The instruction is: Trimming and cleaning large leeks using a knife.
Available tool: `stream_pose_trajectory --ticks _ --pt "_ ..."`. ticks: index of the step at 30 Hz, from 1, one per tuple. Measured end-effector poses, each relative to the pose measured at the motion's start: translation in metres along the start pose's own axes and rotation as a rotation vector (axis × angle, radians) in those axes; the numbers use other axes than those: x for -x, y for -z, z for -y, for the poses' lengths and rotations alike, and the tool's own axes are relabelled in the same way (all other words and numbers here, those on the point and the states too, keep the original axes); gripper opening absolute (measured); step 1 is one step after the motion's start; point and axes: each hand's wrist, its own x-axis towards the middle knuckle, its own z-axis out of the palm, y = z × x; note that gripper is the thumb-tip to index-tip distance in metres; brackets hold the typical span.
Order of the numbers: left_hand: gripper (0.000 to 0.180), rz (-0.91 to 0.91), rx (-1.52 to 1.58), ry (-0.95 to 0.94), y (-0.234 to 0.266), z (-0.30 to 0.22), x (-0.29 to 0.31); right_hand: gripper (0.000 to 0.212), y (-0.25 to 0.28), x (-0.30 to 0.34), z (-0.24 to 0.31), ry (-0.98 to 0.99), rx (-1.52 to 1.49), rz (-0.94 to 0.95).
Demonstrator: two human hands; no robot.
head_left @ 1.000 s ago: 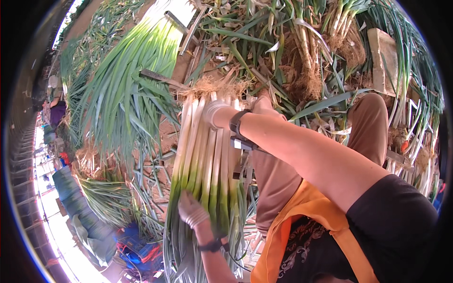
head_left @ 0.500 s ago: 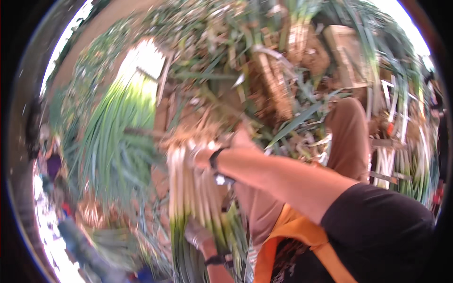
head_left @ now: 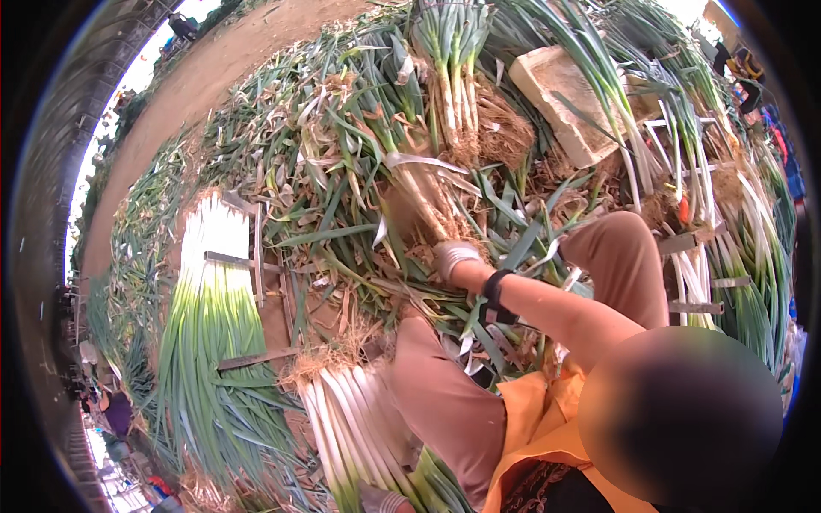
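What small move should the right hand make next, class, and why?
Probably the right hand should secure a grip on the browned green onions: it is at their root end, though its grasp is unclear. The left hand is at the paler bundle, so the right seems better placed.

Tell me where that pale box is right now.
In the head view, the pale box sits upper right of centre, just right of brown leek roots, beyond the right hand.

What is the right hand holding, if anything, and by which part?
The right hand is at the root end of brownish leeks; grip cannot be told.
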Motion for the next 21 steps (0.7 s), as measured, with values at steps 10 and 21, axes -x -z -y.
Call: stream_pose_trajectory --ticks 10,21 --pt "0.014 -0.033 -0.392 -0.063 -0.001 -0.032 -0.025 0.044 0.015 -0.124 -0.092 -0.089 0.19 -0.19" --pt "0.027 0.222 -0.004 0.271 0.012 -0.024 -0.022 0.021 0.051 0.102 -0.162 -0.216 -0.852 0.199"
